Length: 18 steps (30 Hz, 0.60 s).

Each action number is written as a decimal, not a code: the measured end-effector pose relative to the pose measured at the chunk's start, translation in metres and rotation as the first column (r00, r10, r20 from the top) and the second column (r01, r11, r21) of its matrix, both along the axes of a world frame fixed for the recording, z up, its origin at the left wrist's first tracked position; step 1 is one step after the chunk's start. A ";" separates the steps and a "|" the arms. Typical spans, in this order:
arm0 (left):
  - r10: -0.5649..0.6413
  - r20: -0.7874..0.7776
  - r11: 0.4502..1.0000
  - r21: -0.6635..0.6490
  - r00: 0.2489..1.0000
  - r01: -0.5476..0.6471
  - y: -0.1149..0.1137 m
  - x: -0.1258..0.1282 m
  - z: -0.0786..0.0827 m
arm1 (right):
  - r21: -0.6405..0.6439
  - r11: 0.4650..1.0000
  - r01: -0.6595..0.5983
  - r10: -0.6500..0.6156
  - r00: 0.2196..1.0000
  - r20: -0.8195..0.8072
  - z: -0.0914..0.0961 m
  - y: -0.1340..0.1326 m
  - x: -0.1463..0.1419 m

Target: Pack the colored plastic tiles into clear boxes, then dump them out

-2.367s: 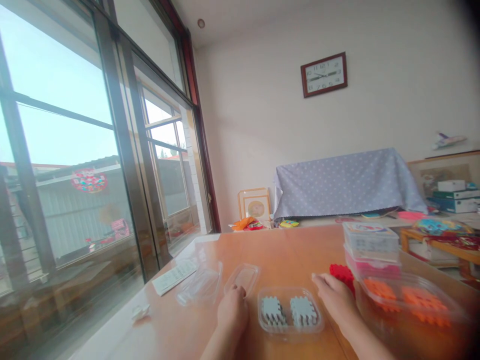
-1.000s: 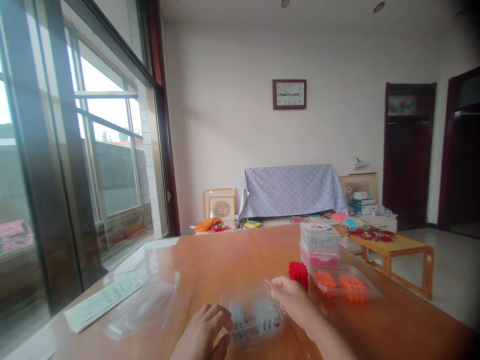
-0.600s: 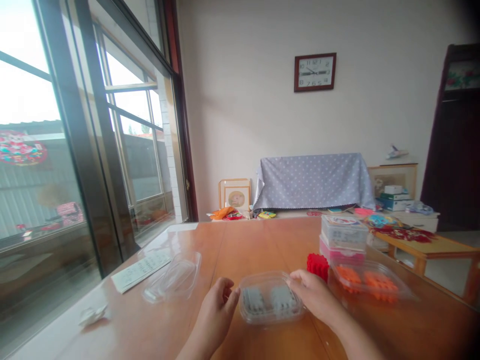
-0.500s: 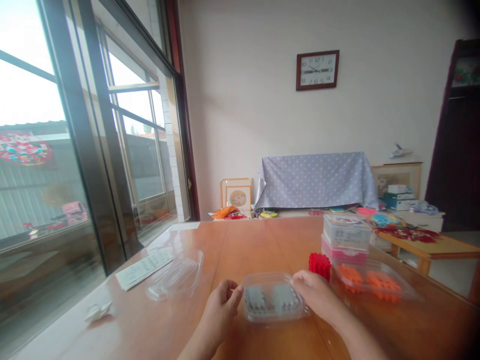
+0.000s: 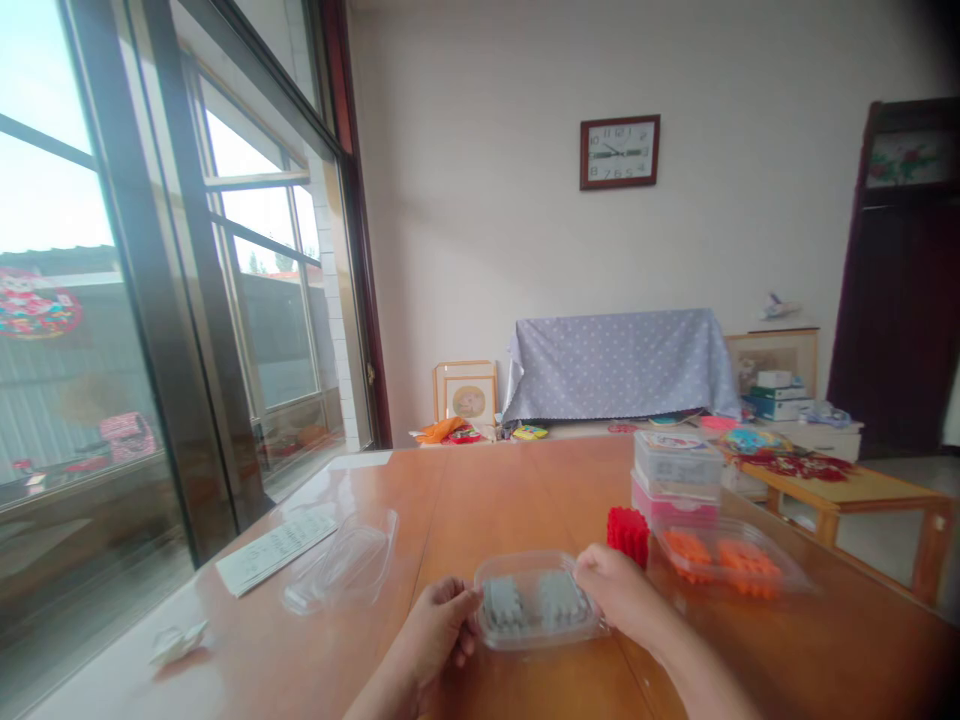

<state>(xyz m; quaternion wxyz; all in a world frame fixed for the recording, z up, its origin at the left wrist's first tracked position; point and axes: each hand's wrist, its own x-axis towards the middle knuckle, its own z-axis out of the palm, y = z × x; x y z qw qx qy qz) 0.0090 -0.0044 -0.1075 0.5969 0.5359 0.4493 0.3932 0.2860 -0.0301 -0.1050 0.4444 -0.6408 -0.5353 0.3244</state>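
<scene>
Right in front of me on the table is a clear plastic container [image 5: 534, 637] holding two stacks of grey wavy-edged pieces [image 5: 564, 598]. My left hand [image 5: 442, 622] pinches its left rim, thumb and fingertips close together at the edge. On the opposite side, my right hand [image 5: 611, 585] has its fingers closed on the right rim. A red wavy-edged block [image 5: 628, 536] stands just beyond my right hand. Further right, a second clear tray [image 5: 787, 580] contains orange wavy-edged pieces [image 5: 750, 567].
Clear empty lids or trays [image 5: 349, 565] lie at the left, beside a written paper [image 5: 274, 548] and a crumpled wrapper [image 5: 178, 643]. Stacked plastic boxes [image 5: 677, 468] stand at the back right of the wooden table [image 5: 487, 490]. A window [image 5: 255, 300] borders the left.
The view has shifted slightly, so everything sits a little further left. My left fingers have closed in on the container's left rim; my right hand stays at its right rim.
</scene>
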 end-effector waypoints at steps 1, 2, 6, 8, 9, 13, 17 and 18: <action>-0.001 0.014 1.000 0.007 1.000 0.001 0.001 0.000 -0.002 | -0.006 1.000 0.002 -0.002 1.000 -0.019 0.001 -0.001 -0.001; 0.000 0.024 1.000 0.010 1.000 0.000 0.003 0.000 -0.003 | -0.013 1.000 0.005 -0.005 0.999 -0.041 0.003 -0.001 -0.002; -0.002 0.063 1.000 0.001 0.998 0.002 0.012 -0.001 -0.008 | -0.060 0.997 0.045 -0.053 0.989 -0.138 0.012 -0.003 -0.007; -0.019 0.104 1.000 -0.013 0.994 0.020 0.016 -0.002 -0.007 | -0.069 0.996 0.062 -0.074 0.982 -0.175 0.018 -0.004 -0.009; -0.029 0.132 1.000 -0.006 0.991 0.030 0.016 -0.001 -0.004 | -0.069 0.995 0.070 -0.082 0.977 -0.197 0.021 -0.004 -0.010; -0.042 0.170 0.999 0.024 0.985 0.038 0.008 0.008 0.017 | -0.009 0.994 0.106 -0.104 0.954 -0.282 0.039 -0.009 -0.006; -0.042 0.162 0.996 0.082 0.986 0.029 -0.010 0.032 0.045 | 0.116 0.980 0.164 -0.114 0.929 -0.352 0.062 -0.023 0.014; -0.056 0.168 0.994 0.103 0.984 0.039 -0.015 0.040 0.052 | 0.145 0.974 0.176 -0.110 0.919 -0.378 0.068 -0.028 0.022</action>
